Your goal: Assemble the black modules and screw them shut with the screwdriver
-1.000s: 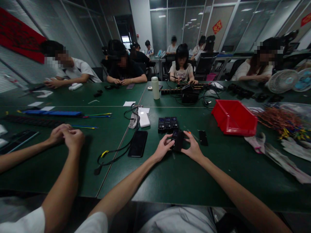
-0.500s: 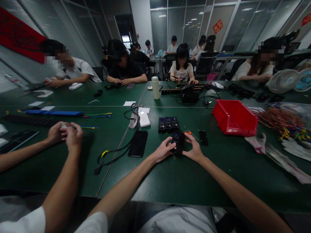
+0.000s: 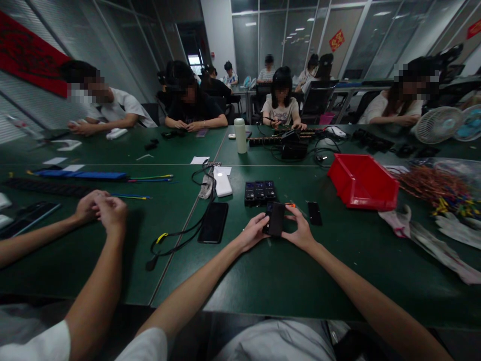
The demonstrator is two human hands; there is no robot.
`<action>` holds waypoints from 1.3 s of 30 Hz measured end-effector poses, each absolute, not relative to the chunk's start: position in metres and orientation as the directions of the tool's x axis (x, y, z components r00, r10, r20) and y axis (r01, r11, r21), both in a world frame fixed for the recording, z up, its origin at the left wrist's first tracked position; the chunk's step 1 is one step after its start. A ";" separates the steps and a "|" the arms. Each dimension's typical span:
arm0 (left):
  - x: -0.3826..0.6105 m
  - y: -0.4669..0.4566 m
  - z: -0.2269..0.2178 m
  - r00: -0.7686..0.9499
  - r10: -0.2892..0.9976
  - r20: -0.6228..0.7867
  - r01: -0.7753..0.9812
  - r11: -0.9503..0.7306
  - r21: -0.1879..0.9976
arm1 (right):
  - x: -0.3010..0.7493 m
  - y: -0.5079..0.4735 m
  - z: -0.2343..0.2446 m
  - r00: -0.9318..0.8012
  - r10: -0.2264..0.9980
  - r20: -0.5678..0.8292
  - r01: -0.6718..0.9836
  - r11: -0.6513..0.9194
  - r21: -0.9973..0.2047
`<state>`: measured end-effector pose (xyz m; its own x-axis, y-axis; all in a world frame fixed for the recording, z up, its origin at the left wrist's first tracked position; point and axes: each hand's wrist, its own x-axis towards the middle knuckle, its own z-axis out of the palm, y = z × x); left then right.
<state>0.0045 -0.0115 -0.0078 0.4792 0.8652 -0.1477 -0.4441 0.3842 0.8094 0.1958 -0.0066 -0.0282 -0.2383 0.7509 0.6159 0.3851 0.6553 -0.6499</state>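
Note:
My left hand [image 3: 252,232] and my right hand [image 3: 298,228] both grip a small black rectangular device [image 3: 275,219], held just above the green table [image 3: 285,271]. Fingers of each hand wrap its sides. A block of black modules [image 3: 259,192] lies just beyond it. A flat black piece [image 3: 314,213] rests to the right of my right hand. A small orange item [image 3: 290,205] shows behind the device.
A black phone [image 3: 213,222] and a looped cable [image 3: 176,235] lie to the left. A red bin [image 3: 363,181] stands at the right, with coloured wires [image 3: 436,188] and gloves [image 3: 424,235] beyond. A co-worker's hands [image 3: 99,209] are at my left; other people sit across.
The black device has turned slightly in my hands, from tilted to more upright and flat-faced. The co-worker's hands at left have shifted a little.

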 end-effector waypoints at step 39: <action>0.006 -0.009 -0.011 0.383 0.920 0.087 -0.172 -0.021 0.985 | 0.187 -0.010 -0.010 -0.192 0.858 0.476 0.368 0.512 -0.776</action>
